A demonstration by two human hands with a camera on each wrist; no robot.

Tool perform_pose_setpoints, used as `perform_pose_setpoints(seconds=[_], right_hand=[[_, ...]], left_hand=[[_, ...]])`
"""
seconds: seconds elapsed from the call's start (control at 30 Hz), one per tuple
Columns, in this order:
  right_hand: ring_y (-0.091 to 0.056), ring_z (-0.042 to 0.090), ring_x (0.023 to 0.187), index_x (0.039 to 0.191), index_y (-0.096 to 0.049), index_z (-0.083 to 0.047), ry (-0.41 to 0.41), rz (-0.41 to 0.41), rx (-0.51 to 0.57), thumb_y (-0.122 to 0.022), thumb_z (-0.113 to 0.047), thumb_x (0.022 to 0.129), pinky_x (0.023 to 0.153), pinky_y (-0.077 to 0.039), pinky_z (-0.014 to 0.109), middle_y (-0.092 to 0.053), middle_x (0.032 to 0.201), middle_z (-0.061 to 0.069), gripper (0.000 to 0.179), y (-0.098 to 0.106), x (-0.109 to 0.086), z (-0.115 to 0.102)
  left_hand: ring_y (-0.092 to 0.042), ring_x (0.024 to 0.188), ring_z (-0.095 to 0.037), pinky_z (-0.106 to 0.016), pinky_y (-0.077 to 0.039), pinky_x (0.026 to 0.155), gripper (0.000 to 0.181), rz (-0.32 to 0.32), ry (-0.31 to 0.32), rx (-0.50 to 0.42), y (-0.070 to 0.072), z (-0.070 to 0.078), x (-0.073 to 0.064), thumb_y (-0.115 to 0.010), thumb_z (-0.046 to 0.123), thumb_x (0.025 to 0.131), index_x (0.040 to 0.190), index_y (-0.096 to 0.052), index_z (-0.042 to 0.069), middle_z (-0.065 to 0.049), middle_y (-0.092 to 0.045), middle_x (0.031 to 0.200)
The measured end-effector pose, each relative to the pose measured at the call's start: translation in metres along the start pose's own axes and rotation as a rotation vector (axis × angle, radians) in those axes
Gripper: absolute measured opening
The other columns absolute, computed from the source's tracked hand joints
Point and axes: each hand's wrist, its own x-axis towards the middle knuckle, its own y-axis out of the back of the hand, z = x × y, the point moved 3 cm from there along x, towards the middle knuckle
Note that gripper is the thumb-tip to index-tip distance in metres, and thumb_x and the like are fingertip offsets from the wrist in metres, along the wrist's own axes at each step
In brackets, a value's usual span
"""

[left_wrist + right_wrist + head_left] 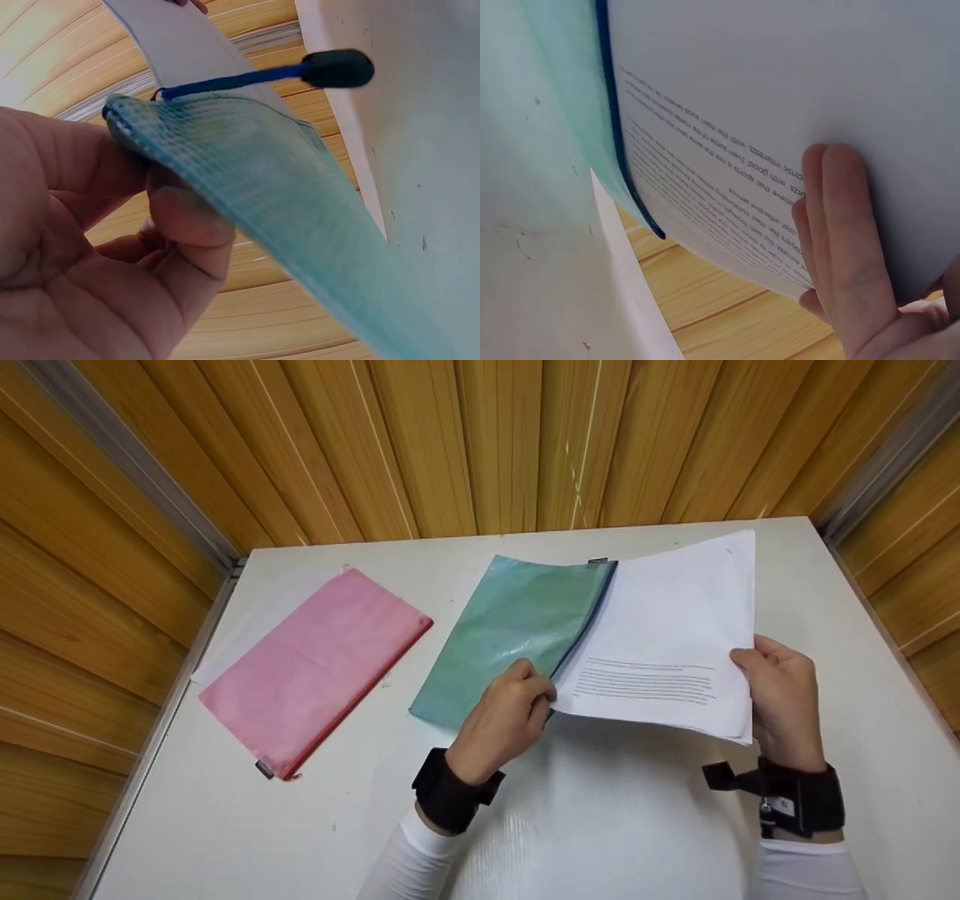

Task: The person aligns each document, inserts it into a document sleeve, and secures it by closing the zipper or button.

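White table (225,825), pink pouch (315,667) (red along one edge), pale sheet (251,624), perhaps paper, at its left, wood-slat walls (435,450)

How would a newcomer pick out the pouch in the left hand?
On the white table in the head view, look right of the pink rectangular pouch. There, the left hand grips a blue-green mesh pouch. Unlike its neighbour's red edge, its opening edge is dark blue.

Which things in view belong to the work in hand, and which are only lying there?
In use:
green pouch, pinched by the left hand
papers, held by the right hand

Lying about:
pink pouch
white paper along its edge
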Motion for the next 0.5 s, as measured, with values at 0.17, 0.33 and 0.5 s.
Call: perform_pose_setpoints(seconds=[0.17,0.33,0.5], right_hand=[[-0.081,0.002,0.085,0.164,-0.034,0.016,0.012,-0.005,0.027,-0.049,-0.01,0.113,0.07,-0.065,0.023,-0.078,0.096,-0.015,0.059,-0.0009,-0.0008,0.0015],[-0.081,0.003,0.089,0.165,-0.029,0.017,0.01,-0.064,0.056,-0.05,-0.012,0.115,0.072,-0.066,0.023,-0.079,0.099,-0.014,0.062,0.0001,-0.0004,0.0026],[-0.079,0.0,0.101,0.168,-0.017,0.018,0.025,-0.222,0.068,-0.047,-0.014,0.118,0.081,-0.065,0.021,-0.079,0.11,-0.016,0.066,-0.0043,0.001,0.0065]], left_hand=[[-0.056,0.076,-0.014,-0.017,-0.045,0.067,0.019,-0.007,-0.016,0.002,-0.0007,-0.0004,-0.0002,-0.063,-0.007,0.1,0.1,-0.082,-0.004,-0.012,-0.062,0.088],[-0.049,0.074,-0.009,-0.017,-0.042,0.066,0.012,0.004,-0.008,-0.026,-0.0013,-0.0007,0.0004,-0.071,-0.005,0.097,0.094,-0.082,-0.002,-0.011,-0.06,0.085],[-0.049,0.074,-0.009,-0.016,-0.041,0.066,0.012,0.035,-0.037,-0.029,-0.0035,-0.002,0.0001,-0.072,-0.004,0.098,0.09,-0.08,-0.001,-0.01,-0.058,0.084]])
